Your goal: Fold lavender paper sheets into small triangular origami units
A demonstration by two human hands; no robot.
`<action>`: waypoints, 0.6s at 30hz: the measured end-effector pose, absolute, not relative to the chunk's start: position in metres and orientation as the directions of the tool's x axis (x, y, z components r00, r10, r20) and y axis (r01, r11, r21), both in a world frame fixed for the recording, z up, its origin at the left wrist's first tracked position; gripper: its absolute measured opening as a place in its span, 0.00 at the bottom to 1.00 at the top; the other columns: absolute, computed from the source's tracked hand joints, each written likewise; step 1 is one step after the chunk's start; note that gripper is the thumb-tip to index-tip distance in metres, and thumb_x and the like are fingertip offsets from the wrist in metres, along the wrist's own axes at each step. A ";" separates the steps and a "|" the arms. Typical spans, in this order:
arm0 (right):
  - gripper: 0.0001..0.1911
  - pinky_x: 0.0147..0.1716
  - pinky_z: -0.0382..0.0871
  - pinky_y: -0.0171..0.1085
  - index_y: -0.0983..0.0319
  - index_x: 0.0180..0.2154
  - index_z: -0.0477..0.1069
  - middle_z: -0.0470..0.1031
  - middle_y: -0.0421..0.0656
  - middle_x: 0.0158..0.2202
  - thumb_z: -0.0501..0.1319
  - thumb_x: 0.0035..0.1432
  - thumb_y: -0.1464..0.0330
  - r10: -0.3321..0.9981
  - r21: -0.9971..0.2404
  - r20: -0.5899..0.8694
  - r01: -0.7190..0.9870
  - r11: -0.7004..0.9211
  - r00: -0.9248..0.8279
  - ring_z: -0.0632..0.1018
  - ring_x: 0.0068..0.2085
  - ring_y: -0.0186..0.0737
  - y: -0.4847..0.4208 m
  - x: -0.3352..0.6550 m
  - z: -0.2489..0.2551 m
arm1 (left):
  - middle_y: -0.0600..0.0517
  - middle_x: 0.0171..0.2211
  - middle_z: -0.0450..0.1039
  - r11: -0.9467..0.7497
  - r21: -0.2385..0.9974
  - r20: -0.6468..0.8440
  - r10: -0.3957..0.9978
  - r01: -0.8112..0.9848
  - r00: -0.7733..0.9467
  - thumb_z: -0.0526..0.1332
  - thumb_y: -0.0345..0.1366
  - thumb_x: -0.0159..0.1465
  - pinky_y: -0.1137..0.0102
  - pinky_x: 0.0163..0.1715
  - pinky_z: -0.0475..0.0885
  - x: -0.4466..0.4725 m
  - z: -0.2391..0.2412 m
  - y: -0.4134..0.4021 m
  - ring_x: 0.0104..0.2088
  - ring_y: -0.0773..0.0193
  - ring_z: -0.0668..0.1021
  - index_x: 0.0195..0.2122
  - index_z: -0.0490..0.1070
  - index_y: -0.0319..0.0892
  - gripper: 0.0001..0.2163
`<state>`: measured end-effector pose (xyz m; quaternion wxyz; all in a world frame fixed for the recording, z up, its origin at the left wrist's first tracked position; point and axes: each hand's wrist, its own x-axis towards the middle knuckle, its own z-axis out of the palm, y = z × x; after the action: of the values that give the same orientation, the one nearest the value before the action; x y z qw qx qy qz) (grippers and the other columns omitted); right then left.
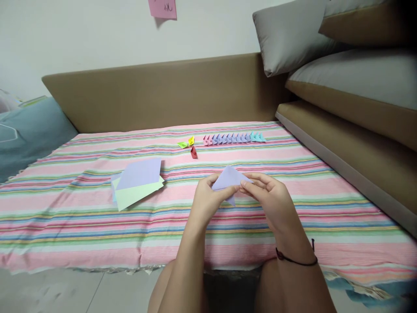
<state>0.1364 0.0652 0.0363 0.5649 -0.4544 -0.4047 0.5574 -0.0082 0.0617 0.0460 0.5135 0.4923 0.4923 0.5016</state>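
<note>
Purple in colour; see the folded paper held up over the striped cloth; clamped near its left corner in the grip of the left hand, and near its right corner in the grip of the right hand; likely light and thin, easy to crease or tear; best held softly by the edges.

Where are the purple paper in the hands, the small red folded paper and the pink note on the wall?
Held purple paper (229, 177): head view, upper face.
Red folded paper (194, 153): head view, middle.
Pink note (162, 9): head view, visible middle.
</note>
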 end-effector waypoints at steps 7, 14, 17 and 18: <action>0.15 0.35 0.76 0.33 0.65 0.35 0.74 0.80 0.42 0.30 0.71 0.43 0.67 0.999 -0.963 -0.030 -0.270 -0.020 0.032 0.80 0.31 0.36 0.066 0.133 0.037 | 0.56 0.21 0.66 0.000 0.997 0.004 0.999 0.080 -0.047 0.67 0.36 0.48 0.74 0.22 0.64 -0.007 0.045 0.063 0.23 0.69 0.68 0.27 0.73 0.37 0.09; 0.15 0.35 0.77 0.33 0.65 0.36 0.74 0.80 0.43 0.31 0.71 0.43 0.68 1.000 -0.959 -0.028 -0.281 -0.024 0.012 0.81 0.32 0.36 0.066 0.135 0.035 | 0.53 0.24 0.72 0.012 0.998 -0.011 1.000 0.056 -0.017 0.66 0.34 0.48 0.73 0.27 0.68 -0.016 0.044 0.064 0.25 0.67 0.73 0.30 0.74 0.36 0.09; 0.15 0.36 0.77 0.34 0.65 0.36 0.74 0.80 0.43 0.31 0.70 0.44 0.68 1.000 -0.965 -0.020 -0.260 -0.014 0.023 0.80 0.32 0.36 0.067 0.137 0.034 | 0.52 0.25 0.73 0.017 0.999 -0.017 1.000 0.028 0.007 0.67 0.33 0.48 0.73 0.27 0.70 -0.015 0.046 0.063 0.25 0.67 0.74 0.35 0.73 0.36 0.13; 0.16 0.36 0.76 0.34 0.65 0.37 0.74 0.79 0.43 0.31 0.70 0.44 0.68 1.000 -0.969 -0.019 -0.247 -0.013 0.023 0.80 0.32 0.36 0.067 0.137 0.033 | 0.52 0.26 0.73 0.020 1.000 -0.020 1.000 0.023 0.013 0.67 0.33 0.48 0.73 0.26 0.70 -0.014 0.047 0.062 0.25 0.67 0.74 0.36 0.73 0.36 0.14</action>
<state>0.1368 0.0671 0.0333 0.5607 -0.4442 -0.4234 0.5559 -0.0142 0.0622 0.0467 0.5025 0.5039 0.5073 0.4860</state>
